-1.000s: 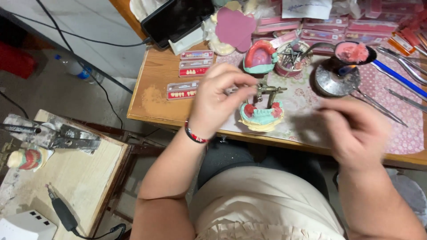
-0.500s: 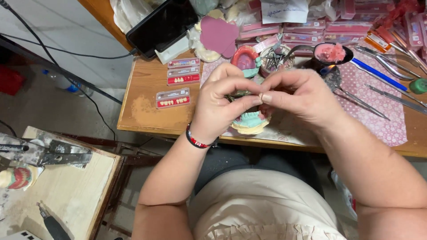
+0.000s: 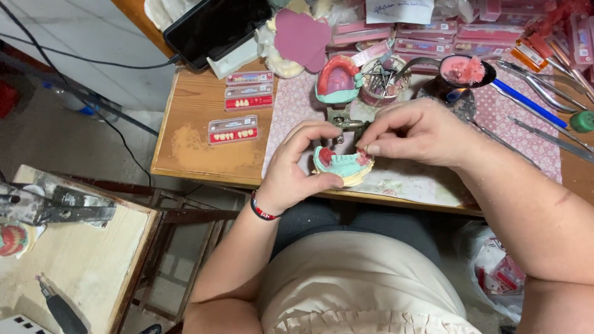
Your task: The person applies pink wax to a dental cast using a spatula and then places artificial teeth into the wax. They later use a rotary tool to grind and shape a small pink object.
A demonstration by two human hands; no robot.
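Dental cast (image 3: 342, 167), judged stiff, weighty and brittle, is cupped underneath by left hand (image 3: 296, 168); right hand (image 3: 416, 131) fingertips are pinched closed at its rim.

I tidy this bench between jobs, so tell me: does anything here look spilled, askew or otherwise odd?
A pale dusty patch smears the wooden table near the red tooth card, like spilled powder. The left hand cradles the teal and cream dental model, which the right hand pinches at its edge; it looks undamaged.
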